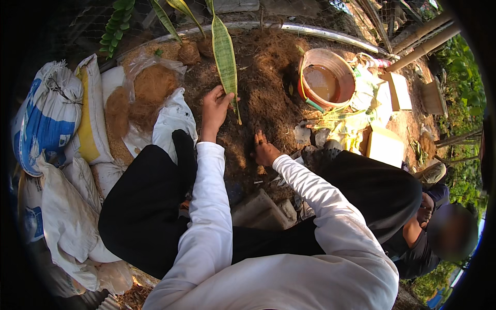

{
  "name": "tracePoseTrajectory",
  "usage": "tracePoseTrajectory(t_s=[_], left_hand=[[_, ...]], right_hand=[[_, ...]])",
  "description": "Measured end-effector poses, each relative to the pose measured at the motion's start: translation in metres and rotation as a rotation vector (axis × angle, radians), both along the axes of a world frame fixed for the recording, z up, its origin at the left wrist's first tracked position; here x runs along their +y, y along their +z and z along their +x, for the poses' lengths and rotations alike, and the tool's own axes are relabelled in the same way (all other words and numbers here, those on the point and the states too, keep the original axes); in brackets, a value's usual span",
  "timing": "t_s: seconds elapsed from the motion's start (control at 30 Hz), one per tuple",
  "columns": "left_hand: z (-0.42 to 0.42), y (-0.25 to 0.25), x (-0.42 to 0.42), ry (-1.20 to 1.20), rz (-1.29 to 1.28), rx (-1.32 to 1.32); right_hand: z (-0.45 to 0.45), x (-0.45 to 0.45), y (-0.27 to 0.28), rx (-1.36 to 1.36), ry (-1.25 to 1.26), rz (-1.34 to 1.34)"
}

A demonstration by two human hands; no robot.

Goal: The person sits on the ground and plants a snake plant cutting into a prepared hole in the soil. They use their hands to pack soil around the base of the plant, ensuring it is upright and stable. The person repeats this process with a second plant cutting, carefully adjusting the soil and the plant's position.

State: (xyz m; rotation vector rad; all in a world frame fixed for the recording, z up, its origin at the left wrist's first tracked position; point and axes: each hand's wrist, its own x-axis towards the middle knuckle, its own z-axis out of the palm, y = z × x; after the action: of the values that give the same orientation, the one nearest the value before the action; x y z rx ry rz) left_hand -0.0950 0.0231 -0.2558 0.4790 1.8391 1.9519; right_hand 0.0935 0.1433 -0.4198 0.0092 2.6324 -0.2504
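Note:
My left hand (215, 113) pinches the lower part of a long snake plant leaf (224, 58), green with yellow margins. The leaf stands roughly upright, and its narrow tip end points down over the dark soil (267, 93). My right hand (266, 150) is low at the near edge of this soil, fingers forward and thumb apart, with nothing visible in it. Soil darkens its fingertips. Beyond the leaf, other snake plant leaves (166, 21) rise from round fibre-wrapped root balls (189, 53).
A reddish bucket (325, 79) of murky water stands right of the soil. Coconut fibre (155, 87) spills from a plastic bag at left, beside filled sacks (46, 116). Concrete blocks (261, 211) lie between my legs. Another person (416, 240) sits at far right. A pale rail (329, 33) edges the back.

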Motion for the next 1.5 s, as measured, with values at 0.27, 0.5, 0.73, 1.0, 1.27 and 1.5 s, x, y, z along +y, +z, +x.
tracePoseTrajectory(t_s=[0.27, 0.5, 0.73, 1.0, 1.27, 1.5], left_hand=[[0.006, 0.014, 0.0, 0.016, -0.015, -0.025], [0.0, 0.012, -0.009, 0.029, 0.022, -0.013], [0.005, 0.019, -0.006, 0.047, -0.051, 0.0], [0.003, 0.012, 0.001, 0.007, 0.005, -0.033], [0.009, 0.006, 0.005, -0.012, -0.013, -0.044], [0.011, 0.021, 0.007, 0.017, -0.015, -0.039]], right_hand=[[-0.036, 0.018, 0.049, -0.326, -0.174, -0.21], [-0.091, 0.039, 0.086, -0.284, -0.191, -0.214], [-0.043, 0.011, 0.051, 0.009, -0.078, -0.077], [0.0, -0.02, 0.05, -0.062, -0.107, -0.019], [-0.013, -0.014, 0.048, -0.169, -0.173, -0.179], [-0.032, -0.011, 0.057, -0.268, -0.171, -0.122]])
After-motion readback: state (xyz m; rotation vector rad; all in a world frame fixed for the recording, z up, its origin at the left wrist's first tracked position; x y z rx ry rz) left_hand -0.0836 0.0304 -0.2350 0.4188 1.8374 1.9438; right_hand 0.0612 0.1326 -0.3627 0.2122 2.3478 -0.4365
